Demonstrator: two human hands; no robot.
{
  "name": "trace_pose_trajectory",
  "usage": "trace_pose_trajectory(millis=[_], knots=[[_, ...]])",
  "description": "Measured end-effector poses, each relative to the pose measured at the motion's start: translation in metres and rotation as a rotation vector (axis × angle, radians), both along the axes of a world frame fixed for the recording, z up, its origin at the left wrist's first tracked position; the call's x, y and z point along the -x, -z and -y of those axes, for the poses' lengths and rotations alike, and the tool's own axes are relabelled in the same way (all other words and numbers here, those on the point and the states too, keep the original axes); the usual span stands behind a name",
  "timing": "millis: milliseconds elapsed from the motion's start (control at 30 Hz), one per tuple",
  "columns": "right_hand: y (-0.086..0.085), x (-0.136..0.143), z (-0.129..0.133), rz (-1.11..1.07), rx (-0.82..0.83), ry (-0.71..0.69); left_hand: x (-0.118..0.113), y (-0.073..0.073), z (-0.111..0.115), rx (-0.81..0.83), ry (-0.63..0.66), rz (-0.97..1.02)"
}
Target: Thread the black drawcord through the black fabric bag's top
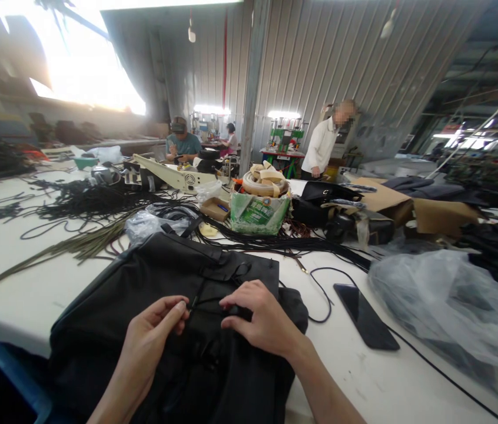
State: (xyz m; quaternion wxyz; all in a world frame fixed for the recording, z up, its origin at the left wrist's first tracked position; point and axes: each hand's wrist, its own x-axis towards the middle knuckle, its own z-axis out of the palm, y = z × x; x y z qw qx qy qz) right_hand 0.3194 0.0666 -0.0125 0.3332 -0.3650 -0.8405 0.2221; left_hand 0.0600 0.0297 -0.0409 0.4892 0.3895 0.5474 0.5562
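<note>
A black bag (pixel 143 277) with straps and thin cord on its front lies flat before me on the table. Between thumb and fingertips my left hand (pixel 156 330) pinches the end of a black cord (pixel 209 301), above the middle of the bag. The cord runs right towards my right hand (pixel 260 315), which is curled just over the bag. A dark piece (pixel 239 312) shows between its thumb and fingers; its kind is hard to make out against the black material.
The white table (pixel 337 377) bears a phone (pixel 366 318) and clear plastic (pixel 456 306) on the right. Behind the bag stand a green-and-white container (pixel 260 212) of strapping and bundles of black cords (pixel 85 200). Two people (pixel 182 144), (pixel 319 147) are farther back.
</note>
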Motion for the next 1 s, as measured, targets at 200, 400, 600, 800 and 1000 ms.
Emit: trace_pose_trajectory(millis=[200,400,600,800,1000], knots=[[0.007,0.002,-0.002,0.061,-0.04,-0.004,0.001,0.004,0.001,0.007,-0.027,0.001],[0.007,0.0,-0.002,0.108,-0.079,-0.01,-0.001,0.008,-0.002,0.019,-0.089,0.011],[0.005,-0.001,-0.001,0.127,-0.074,0.038,-0.001,0.012,-0.005,0.037,-0.189,0.066],[0.002,-0.001,0.0,0.12,-0.046,0.039,-0.002,0.013,-0.006,0.063,-0.179,0.043],[0.001,-0.005,-0.007,-0.174,-0.033,0.204,0.016,-0.003,0.008,-0.038,-0.165,-0.179]])
